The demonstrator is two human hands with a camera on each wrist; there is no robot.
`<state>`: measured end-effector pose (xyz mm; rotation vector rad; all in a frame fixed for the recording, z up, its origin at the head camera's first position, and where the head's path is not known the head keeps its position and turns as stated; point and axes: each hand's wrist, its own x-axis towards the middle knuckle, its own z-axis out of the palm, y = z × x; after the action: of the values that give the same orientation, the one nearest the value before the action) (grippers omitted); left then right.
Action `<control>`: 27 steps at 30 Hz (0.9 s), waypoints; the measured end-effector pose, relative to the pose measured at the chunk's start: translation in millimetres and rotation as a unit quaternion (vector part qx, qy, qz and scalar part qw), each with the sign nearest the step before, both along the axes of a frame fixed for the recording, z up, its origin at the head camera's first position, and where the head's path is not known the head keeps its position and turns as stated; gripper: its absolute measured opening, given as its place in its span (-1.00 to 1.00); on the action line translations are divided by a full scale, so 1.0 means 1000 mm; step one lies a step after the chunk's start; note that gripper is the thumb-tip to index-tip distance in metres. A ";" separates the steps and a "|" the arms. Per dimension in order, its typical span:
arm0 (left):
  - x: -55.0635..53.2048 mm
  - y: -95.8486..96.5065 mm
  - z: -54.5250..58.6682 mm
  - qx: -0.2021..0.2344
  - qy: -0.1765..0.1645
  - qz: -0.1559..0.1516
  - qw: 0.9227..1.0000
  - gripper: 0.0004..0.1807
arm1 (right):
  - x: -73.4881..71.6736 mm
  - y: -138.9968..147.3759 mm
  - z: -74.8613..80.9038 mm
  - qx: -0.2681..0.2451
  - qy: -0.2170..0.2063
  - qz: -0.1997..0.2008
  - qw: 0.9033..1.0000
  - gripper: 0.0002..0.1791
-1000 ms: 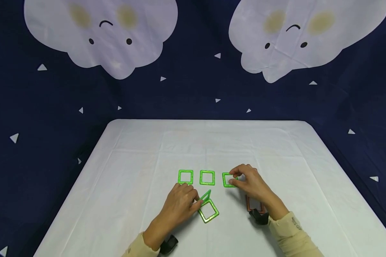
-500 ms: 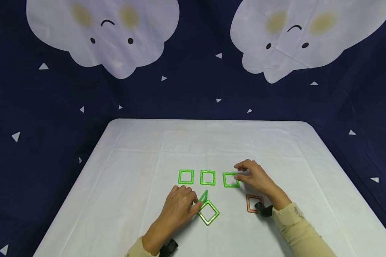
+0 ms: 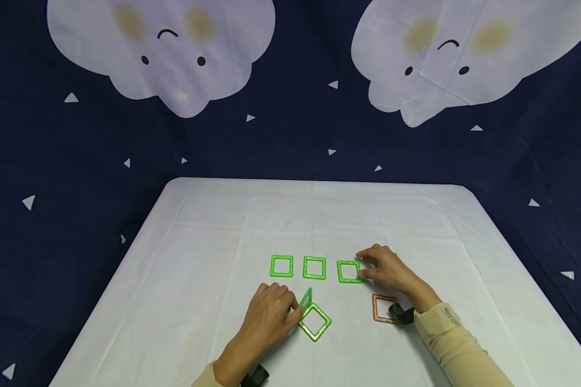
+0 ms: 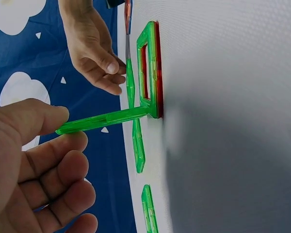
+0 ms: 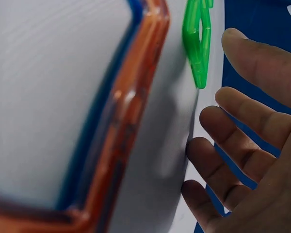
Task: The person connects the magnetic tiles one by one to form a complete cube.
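Observation:
My left hand (image 3: 269, 316) pinches one edge of a green square magnetic tile (image 4: 104, 120) between thumb and index finger. That tile stands on edge, its far end meeting a flat green square tile (image 3: 323, 331) that lies turned like a diamond. In the left wrist view the flat tile has a red layer (image 4: 159, 73) beneath it. My right hand (image 3: 389, 270) holds nothing; its fingers are spread and loosely bent beside the right-hand green tile (image 3: 340, 272) of a row. Its thumb tip is at that tile's right edge in the head view.
Two more green square tiles, a left one (image 3: 272, 266) and a middle one (image 3: 305, 267), complete the row. An orange square tile (image 3: 375, 308) lies under my right wrist, with a blue layer along it in the right wrist view. White cloth covers the table (image 3: 213, 215).
My right hand has drawn back to the right off the row's right-hand tile. My left hand keeps its pinch, and the tile pair has turned slightly.

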<state>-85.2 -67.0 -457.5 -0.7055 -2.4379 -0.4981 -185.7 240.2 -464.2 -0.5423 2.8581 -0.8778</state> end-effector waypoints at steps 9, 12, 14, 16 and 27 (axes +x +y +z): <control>0.001 0.000 0.000 0.005 -0.009 0.001 1.000 -0.78 | 0.000 0.001 -0.005 0.009 0.015 0.010 1.000 -0.50; 0.001 0.000 0.000 0.004 -0.009 0.001 1.000 -0.78 | 0.000 0.000 -0.006 0.013 0.017 0.013 1.000 -0.50; 0.000 0.000 0.000 0.003 -0.009 0.002 1.000 -0.78 | 0.001 -0.001 -0.006 0.018 0.019 0.013 1.000 -0.50; 0.000 0.000 0.000 0.002 -0.008 0.004 1.000 -0.77 | 0.001 -0.001 -0.007 0.026 0.026 0.017 0.999 -0.51; 0.000 -0.001 0.001 0.001 -0.015 0.008 1.000 -0.77 | 0.001 -0.001 -0.010 0.033 0.043 0.007 0.998 -0.60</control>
<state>-85.4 -67.7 -456.7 -0.6806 -2.4697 -0.5082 -184.4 238.8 -473.7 -0.6064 2.9453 -0.7717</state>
